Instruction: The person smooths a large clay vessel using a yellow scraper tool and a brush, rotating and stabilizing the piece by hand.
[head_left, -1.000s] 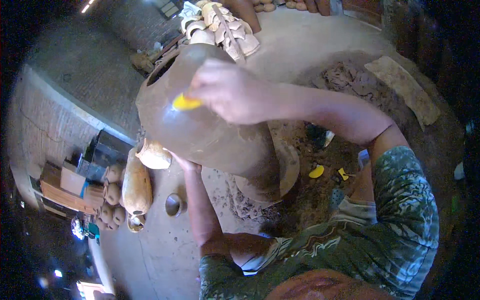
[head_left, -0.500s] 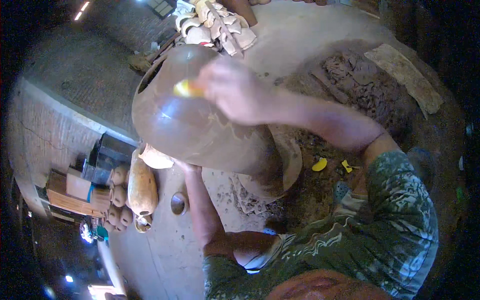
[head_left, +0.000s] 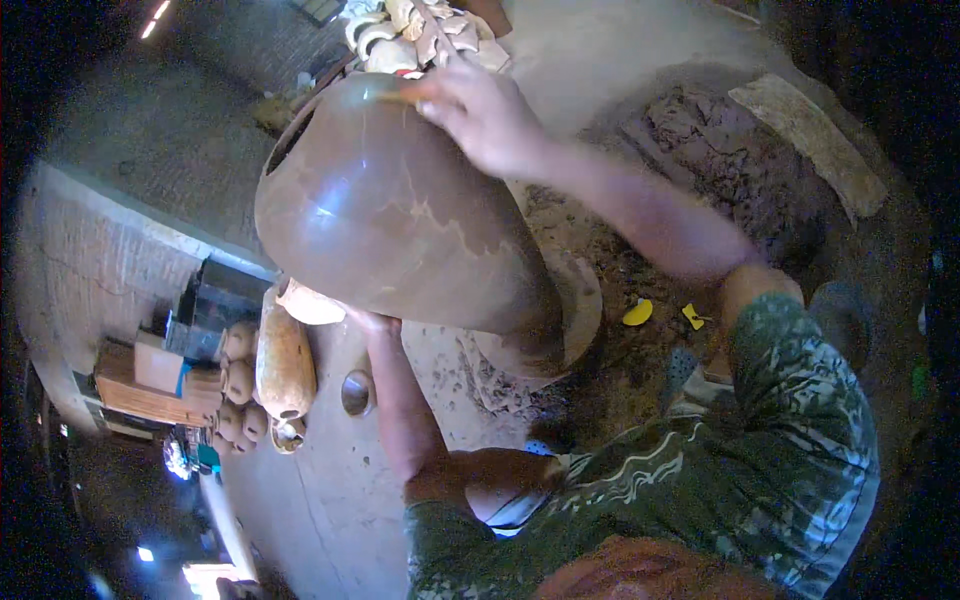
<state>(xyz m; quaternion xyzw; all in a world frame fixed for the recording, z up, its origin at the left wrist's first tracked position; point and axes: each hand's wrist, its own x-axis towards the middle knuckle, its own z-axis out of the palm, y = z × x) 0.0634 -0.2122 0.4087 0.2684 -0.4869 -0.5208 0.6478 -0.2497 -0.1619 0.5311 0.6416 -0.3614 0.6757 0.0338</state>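
A large brown clay pot (head_left: 370,210) with a wet sheen leans to the left, its dark mouth at the upper left and its narrow base in a round clay ring (head_left: 582,300). My right hand (head_left: 490,118), slightly blurred, is closed on a thin orange-yellow scraper (head_left: 412,92), seen nearly edge-on against the pot's upper shoulder. Beneath the pot, my left hand (head_left: 374,322) touches its lower side; the fingers are mostly hidden. A pale cream piece (head_left: 312,306) shows beside that hand, and I cannot tell whether the hand touches it.
A mound of dark clay (head_left: 710,160) lies at the right, with a long slab (head_left: 815,150) beyond. Yellow pieces (head_left: 637,312) rest on the ground near my right arm. Left stand a tall pot (head_left: 285,370), several small pots (head_left: 238,382) and boxes (head_left: 155,365). Broken shards (head_left: 390,45) are heaped behind.
My right hand has moved up and slightly right over the pot with the scraper. My left hand has stayed under the pot, and the whole view has shifted slightly.
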